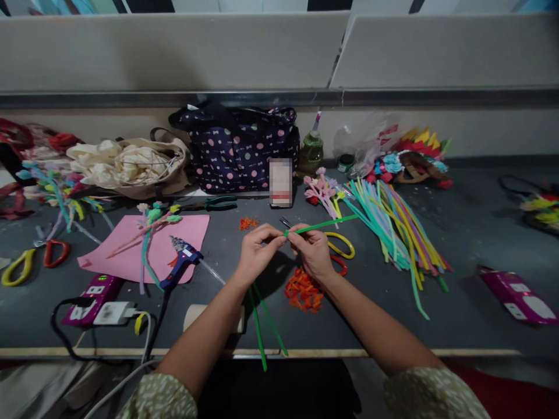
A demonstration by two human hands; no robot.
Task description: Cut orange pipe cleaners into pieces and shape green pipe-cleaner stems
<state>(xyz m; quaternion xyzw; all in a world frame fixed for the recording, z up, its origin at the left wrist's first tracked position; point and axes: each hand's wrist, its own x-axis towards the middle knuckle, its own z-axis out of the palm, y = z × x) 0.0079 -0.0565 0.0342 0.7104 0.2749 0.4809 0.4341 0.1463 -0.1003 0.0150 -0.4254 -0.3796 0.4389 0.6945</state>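
Note:
Both hands meet over the middle of the table around a green pipe cleaner (pixel 325 224). My left hand (pixel 257 253) pinches it near its left end, where a small bend or loop shows between the fingertips. With thumb and fingers, my right hand (pixel 312 250) grips the same pipe cleaner, whose straight length sticks out to the right. Two more green pipe cleaners (pixel 258 331) hang down below my left hand; whether it holds them is hidden. Beneath my right hand lies a pile of short orange pieces (pixel 303 291). Scissors with yellow and red handles (pixel 343 244) lie partly behind that hand.
A bundle of coloured pipe cleaners (pixel 393 221) lies right. At left are a blue glue gun (pixel 181 265) on pink paper (pixel 126 244), a purple power strip (pixel 94 297) with cables, and more scissors (pixel 37 256). A dotted bag (pixel 244 151) and phone (pixel 280 183) stand behind.

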